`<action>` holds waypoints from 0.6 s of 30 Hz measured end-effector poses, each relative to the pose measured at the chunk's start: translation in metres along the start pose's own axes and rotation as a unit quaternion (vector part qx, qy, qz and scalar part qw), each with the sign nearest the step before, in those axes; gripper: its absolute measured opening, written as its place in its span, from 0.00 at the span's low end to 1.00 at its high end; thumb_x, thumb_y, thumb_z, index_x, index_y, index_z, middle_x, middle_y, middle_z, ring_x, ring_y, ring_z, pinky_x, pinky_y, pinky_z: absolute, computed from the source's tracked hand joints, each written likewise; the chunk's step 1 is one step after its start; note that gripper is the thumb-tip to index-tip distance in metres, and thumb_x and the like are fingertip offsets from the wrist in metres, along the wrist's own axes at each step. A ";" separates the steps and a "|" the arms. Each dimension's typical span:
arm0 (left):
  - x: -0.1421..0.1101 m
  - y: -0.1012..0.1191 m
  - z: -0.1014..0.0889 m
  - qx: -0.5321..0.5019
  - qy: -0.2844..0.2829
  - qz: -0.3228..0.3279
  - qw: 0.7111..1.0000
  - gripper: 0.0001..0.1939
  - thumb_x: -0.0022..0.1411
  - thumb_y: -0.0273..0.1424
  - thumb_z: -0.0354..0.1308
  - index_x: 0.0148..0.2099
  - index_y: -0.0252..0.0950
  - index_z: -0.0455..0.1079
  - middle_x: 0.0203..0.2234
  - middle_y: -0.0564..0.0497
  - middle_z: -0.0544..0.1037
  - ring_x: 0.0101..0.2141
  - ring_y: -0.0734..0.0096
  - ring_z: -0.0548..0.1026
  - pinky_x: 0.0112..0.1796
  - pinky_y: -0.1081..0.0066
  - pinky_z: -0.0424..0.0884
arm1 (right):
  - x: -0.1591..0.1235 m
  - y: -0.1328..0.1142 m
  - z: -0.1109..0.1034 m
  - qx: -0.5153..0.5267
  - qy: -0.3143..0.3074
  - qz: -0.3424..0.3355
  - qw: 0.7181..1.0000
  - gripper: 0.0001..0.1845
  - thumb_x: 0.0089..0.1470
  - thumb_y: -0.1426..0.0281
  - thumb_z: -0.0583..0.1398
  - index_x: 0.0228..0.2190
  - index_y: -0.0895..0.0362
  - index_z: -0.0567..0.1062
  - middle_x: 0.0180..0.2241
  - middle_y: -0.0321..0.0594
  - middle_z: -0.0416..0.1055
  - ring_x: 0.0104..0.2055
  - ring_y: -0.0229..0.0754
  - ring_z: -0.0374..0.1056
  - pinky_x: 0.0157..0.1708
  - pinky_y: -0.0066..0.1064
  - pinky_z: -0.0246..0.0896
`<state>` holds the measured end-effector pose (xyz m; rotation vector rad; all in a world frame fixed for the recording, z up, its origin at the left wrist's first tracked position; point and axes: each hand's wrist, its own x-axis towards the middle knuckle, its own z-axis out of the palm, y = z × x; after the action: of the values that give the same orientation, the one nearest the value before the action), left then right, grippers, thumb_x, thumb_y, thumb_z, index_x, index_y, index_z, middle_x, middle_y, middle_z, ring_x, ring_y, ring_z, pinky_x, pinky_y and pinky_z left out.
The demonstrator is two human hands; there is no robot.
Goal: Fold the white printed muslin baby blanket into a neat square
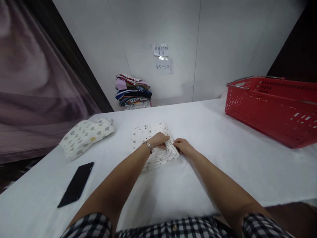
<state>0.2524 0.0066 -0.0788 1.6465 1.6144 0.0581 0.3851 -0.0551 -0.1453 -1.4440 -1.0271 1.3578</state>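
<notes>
A white cloth (145,133) with small grey prints lies folded in many layers on the white table. My left hand (159,140) reaches over it, its fingers closed on the layered edge at the right side. At the right corner of the same cloth, my right hand (182,146) pinches the edges of the layers between thumb and fingers. The layers fan out a little between the two hands. Part of the cloth is hidden under my left hand and forearm.
A printed white cloth bundle (86,135) lies at the left, with a black phone (76,184) nearer me. A red basket (267,114) stands at the right. Against the wall is a stack of folded fabrics (133,92). Paper signs (162,66) hang above the table (213,185).
</notes>
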 end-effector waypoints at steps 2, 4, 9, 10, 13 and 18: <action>-0.001 -0.001 -0.004 0.007 0.002 0.007 1.000 0.12 0.53 0.34 0.55 0.24 0.30 0.66 0.08 0.52 0.66 0.13 0.74 0.67 0.17 0.77 0.64 | 0.000 0.000 0.000 -0.004 0.001 -0.004 1.000 0.07 0.45 0.70 0.60 0.22 0.57 0.66 0.09 0.25 0.56 0.11 0.28 0.49 0.10 0.21 0.40; -0.002 -0.002 -0.005 0.013 0.005 0.008 1.000 0.12 0.53 0.33 0.55 0.23 0.31 0.66 0.08 0.53 0.65 0.12 0.75 0.66 0.17 0.77 0.63 | -0.001 0.001 0.001 -0.007 -0.006 -0.006 1.000 0.08 0.45 0.67 0.60 0.23 0.58 0.67 0.09 0.25 0.56 0.11 0.28 0.49 0.10 0.21 0.40; -0.004 -0.001 -0.006 0.030 0.006 0.008 1.000 0.11 0.53 0.33 0.55 0.23 0.31 0.66 0.09 0.51 0.67 0.14 0.73 0.67 0.18 0.76 0.64 | 0.000 0.003 0.001 -0.011 -0.012 -0.007 1.000 0.08 0.41 0.69 0.62 0.21 0.57 0.66 0.09 0.25 0.55 0.11 0.29 0.49 0.11 0.22 0.41; -0.005 0.000 -0.007 0.034 0.005 0.009 0.999 0.11 0.53 0.33 0.55 0.23 0.31 0.67 0.10 0.51 0.67 0.14 0.73 0.68 0.19 0.75 0.64 | 0.001 0.003 0.001 -0.009 -0.010 -0.005 1.000 0.07 0.41 0.70 0.61 0.20 0.57 0.66 0.08 0.25 0.55 0.11 0.29 0.48 0.11 0.22 0.40; -0.008 0.002 -0.010 0.050 0.004 0.009 0.999 0.11 0.53 0.33 0.54 0.23 0.30 0.68 0.10 0.49 0.68 0.15 0.71 0.68 0.19 0.74 0.64 | 0.002 0.003 0.001 0.003 -0.012 -0.003 1.000 0.06 0.40 0.71 0.60 0.20 0.57 0.65 0.08 0.25 0.55 0.11 0.29 0.49 0.11 0.22 0.40; -0.011 0.004 -0.008 0.062 0.006 -0.006 0.998 0.09 0.50 0.32 0.55 0.25 0.30 0.69 0.11 0.48 0.70 0.16 0.67 0.71 0.21 0.73 0.66 | 0.000 0.000 0.000 0.029 -0.035 -0.019 0.999 0.05 0.40 0.70 0.60 0.21 0.57 0.67 0.12 0.26 0.59 0.12 0.29 0.50 0.12 0.22 0.42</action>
<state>0.2494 0.0022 -0.0661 1.7340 1.6644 -0.0400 0.3846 -0.0549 -0.1453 -1.3364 -1.0464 1.4092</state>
